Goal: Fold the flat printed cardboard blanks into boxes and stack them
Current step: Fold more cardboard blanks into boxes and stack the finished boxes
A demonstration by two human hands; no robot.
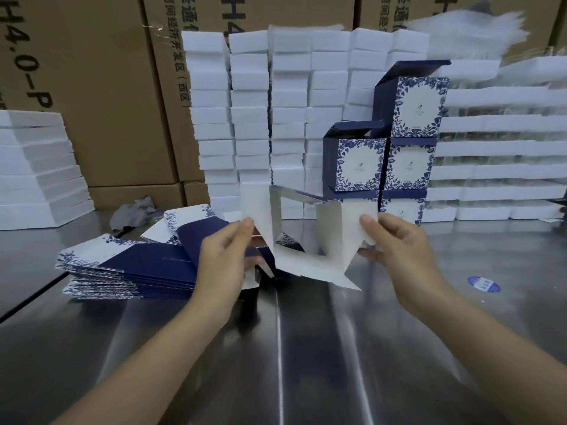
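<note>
Both hands hold one blank (306,240) between them, just above the table (276,348), half opened into a square tube with its white inside facing the person. The left hand (227,250) pinches the tube's left wall, thumb on top and fingers curled beneath. The right hand (399,246) pinches the right flap the same way, thumb in front.

The tube is likely to spring flat again, or crease off its score lines, if one hand pulls harder than the other. The loose bottom flaps hang near the table and could catch and bend on it.

Beyond the right hand, the finished boxes (356,164) stand with lids ajar, and the top one sits off-centre, so a careless placement could tip them.

Count: one blank in hand and five boxes visible. Left of the left hand is a pile of flat blanks (122,265), too many to count.
</note>
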